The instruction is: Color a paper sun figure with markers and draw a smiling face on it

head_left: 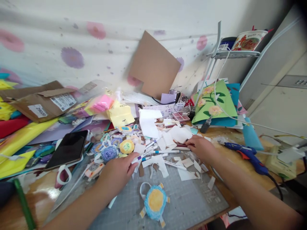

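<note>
Scraps (162, 167) on mat (192, 201), cloth (120, 57) bhd tbl (38, 190).

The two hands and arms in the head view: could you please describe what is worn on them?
The bare left forearm and bare right forearm show no sleeve, watch or bracelet. The left hand and right hand are ungloved. Rings are too small to tell.
</note>
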Motion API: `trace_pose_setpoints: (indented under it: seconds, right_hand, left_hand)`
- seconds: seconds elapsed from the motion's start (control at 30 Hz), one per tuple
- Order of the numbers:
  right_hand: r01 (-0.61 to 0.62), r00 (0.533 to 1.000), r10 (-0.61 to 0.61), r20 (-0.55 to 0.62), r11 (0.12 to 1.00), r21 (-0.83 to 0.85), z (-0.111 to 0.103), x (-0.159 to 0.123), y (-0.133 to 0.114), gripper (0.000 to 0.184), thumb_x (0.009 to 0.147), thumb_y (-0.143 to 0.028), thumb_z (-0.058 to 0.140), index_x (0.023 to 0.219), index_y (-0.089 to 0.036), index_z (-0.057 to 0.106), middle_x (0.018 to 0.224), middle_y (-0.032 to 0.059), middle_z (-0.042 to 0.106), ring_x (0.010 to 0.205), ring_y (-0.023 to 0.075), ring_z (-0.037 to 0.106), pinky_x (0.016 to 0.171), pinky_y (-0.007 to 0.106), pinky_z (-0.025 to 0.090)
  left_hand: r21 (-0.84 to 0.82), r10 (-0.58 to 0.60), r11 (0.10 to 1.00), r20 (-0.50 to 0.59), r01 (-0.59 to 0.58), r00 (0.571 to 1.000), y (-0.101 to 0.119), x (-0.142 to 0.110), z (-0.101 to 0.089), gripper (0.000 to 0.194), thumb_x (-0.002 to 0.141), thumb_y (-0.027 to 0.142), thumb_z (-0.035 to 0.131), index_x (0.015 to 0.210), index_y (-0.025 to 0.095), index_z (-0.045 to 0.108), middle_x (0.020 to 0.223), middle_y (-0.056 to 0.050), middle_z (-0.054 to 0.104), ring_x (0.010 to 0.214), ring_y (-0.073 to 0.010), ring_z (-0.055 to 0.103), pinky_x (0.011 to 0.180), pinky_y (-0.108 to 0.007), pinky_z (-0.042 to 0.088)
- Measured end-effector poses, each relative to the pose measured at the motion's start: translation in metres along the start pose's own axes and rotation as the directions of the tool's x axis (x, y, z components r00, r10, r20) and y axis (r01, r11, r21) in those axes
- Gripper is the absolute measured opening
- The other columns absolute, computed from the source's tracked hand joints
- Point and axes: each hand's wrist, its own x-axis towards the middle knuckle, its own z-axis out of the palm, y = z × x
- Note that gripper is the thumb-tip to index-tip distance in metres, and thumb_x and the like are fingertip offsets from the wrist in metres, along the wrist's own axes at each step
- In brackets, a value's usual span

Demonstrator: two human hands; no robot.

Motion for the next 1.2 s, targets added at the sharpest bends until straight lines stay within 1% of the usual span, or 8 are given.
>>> trace_pose_setpoints:
  seconds: [0.1,0.3,0.67,0.83,0.97,1.03,1.1,1.2]
  right_hand:
    - [-0.007,0.997,0.011,0.075,0.998,-0.059,0.001,0.001,0.001,0.017,0.093,-0.03,0.054,0.102,-0.018,0.063,0.104,0.0049,0.065,0.088,0.0181,0.063,0.079,0.038,0.052]
    - [-0.006,0.986,0.021,0.163,0.995,-0.095,0.003,0.003,0.006,0.02,0.093,-0.029,0.055,0.108,-0.018,0.061,0.111,0.0063,0.063,0.094,0.0198,0.062,0.081,0.041,0.052]
    - [-0.006,0.99,0.019,0.136,0.996,-0.094,0.01,-0.01,0.006,0.02,0.091,-0.03,0.057,0.105,-0.017,0.061,0.114,0.0068,0.061,0.099,0.0214,0.06,0.084,0.043,0.05]
    - [-0.037,0.996,0.04,0.083,0.999,-0.039,0.012,-0.012,0.008,0.02,0.09,-0.03,0.058,0.103,-0.016,0.061,0.108,0.006,0.063,0.094,0.0203,0.061,0.081,0.041,0.051]
    - [-0.058,0.998,0.057,0.018,0.997,0.05,0.008,-0.014,0.006,0.018,0.09,-0.032,0.058,0.093,-0.015,0.062,0.089,0.0017,0.065,0.075,0.0152,0.062,0.069,0.034,0.052]
    - [-0.06,0.995,0.069,-0.077,0.991,0.117,0.0,-0.018,0.005,0.016,0.086,-0.032,0.062,0.084,-0.016,0.062,0.079,0.0003,0.063,0.07,0.0153,0.06,0.067,0.034,0.05]
    - [-0.041,0.972,0.087,-0.216,0.977,0.211,-0.012,-0.025,0.003,0.014,0.081,-0.03,0.065,0.081,-0.017,0.062,0.08,0.0031,0.063,0.076,0.0196,0.06,0.073,0.037,0.048]
    - [0.008,0.925,0.146,-0.352,0.916,0.401,-0.026,-0.041,-0.008,0.019,0.081,-0.036,0.061,0.09,-0.019,0.061,0.083,0.0075,0.066,0.079,0.024,0.061,0.071,0.037,0.048]
  left_hand:
    - [0.031,-0.039,0.999,0.006,0.038,0.999,0.001,0.001,-0.002,0.043,0.09,0.034,0.041,0.131,0.028,0.046,0.08,-0.003,0.072,0.069,-0.0215,0.065,0.057,-0.026,0.037]
    - [-0.063,-0.015,0.998,-0.096,0.009,0.995,-0.003,-0.002,-0.003,0.038,0.089,0.03,0.041,0.124,0.024,0.053,0.073,-0.001,0.067,0.067,-0.019,0.062,0.059,-0.026,0.037]
    - [-0.164,0.116,0.976,-0.174,-0.145,0.978,-0.001,-0.006,0.0,0.028,0.087,0.032,0.046,0.106,0.021,0.062,0.079,-0.002,0.069,0.069,-0.0184,0.063,0.062,-0.028,0.042]
    - [-0.199,0.22,0.945,-0.207,-0.261,0.953,-0.001,-0.009,0.004,0.022,0.086,0.031,0.047,0.097,0.022,0.064,0.079,-0.001,0.068,0.067,-0.0164,0.063,0.062,-0.027,0.044]
    - [-0.219,0.227,0.937,-0.212,-0.273,0.95,0.001,-0.009,0.003,0.018,0.085,0.029,0.049,0.093,0.021,0.064,0.076,-0.001,0.067,0.066,-0.0158,0.062,0.061,-0.026,0.044]
    - [-0.234,0.224,0.934,-0.206,-0.27,0.953,0.001,-0.009,0.001,0.018,0.086,0.028,0.048,0.094,0.022,0.063,0.076,-0.001,0.066,0.066,-0.0153,0.061,0.061,-0.026,0.044]
    - [-0.26,0.21,0.931,-0.191,-0.255,0.959,0.003,-0.01,0.0,0.02,0.087,0.029,0.047,0.101,0.022,0.06,0.079,-0.001,0.066,0.067,-0.0147,0.061,0.063,-0.027,0.045]
    - [-0.315,0.188,0.92,-0.171,-0.234,0.967,0.004,-0.013,0.001,0.031,0.088,0.033,0.048,0.117,0.023,0.051,0.086,-0.001,0.065,0.068,-0.0141,0.06,0.068,-0.028,0.046]
